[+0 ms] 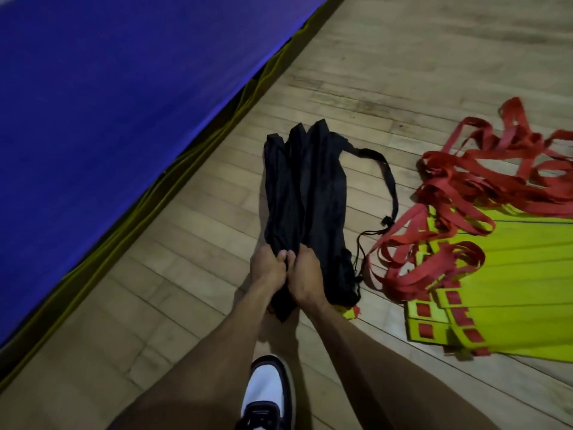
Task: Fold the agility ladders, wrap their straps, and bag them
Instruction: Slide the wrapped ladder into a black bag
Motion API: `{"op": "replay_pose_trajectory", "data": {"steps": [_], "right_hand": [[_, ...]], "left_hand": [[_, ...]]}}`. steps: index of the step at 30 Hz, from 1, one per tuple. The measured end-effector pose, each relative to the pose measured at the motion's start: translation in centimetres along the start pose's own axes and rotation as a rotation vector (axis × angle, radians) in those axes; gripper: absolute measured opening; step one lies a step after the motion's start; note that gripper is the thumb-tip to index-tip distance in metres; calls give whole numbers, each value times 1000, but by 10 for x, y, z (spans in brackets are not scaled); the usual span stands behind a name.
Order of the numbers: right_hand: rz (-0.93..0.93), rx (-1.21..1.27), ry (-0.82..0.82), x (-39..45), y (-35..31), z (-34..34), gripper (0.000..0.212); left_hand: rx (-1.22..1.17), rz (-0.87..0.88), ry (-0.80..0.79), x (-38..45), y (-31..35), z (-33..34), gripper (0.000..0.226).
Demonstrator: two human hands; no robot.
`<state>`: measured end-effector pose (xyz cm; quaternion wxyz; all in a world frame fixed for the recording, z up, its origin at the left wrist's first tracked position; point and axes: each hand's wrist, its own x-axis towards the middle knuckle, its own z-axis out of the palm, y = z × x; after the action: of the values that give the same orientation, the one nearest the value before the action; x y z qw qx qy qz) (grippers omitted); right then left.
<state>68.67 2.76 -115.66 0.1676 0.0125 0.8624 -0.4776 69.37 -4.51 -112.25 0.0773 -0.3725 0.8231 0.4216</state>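
A long black fabric bag [305,187] lies on the wooden floor, its far end pointing away from me. My left hand [268,266] and my right hand [305,276] sit side by side at its near end, both gripping the bunched black cloth. A yellow rung tip with a red tab [352,313] pokes out of the bag's mouth by my right wrist. The bag's black strap [389,178] and drawcord [362,243] trail to the right. Further right lies a stack of yellow ladder rungs [508,274] with loose red straps [483,181] tangled over it.
A blue mat [108,103] with a yellow edge runs diagonally along the left. My white and black shoe [266,395] stands on the floor between my forearms. Bare wooden floor [403,72] stretches beyond the bag.
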Motion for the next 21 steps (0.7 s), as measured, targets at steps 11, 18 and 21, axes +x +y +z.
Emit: {"op": "replay_pose_trajectory", "data": {"steps": [11,18,21], "right_hand": [[-81,-163,132,1,-6,-22,42],[-90,-141,300,5,27,-109,33],[0,-171,422,2,67,-162,27]], "left_hand": [[108,113,135,-3,20,8,34],[94,351,25,-32,75,66,12],[49,434,-75,-59,98,112,12]]}}
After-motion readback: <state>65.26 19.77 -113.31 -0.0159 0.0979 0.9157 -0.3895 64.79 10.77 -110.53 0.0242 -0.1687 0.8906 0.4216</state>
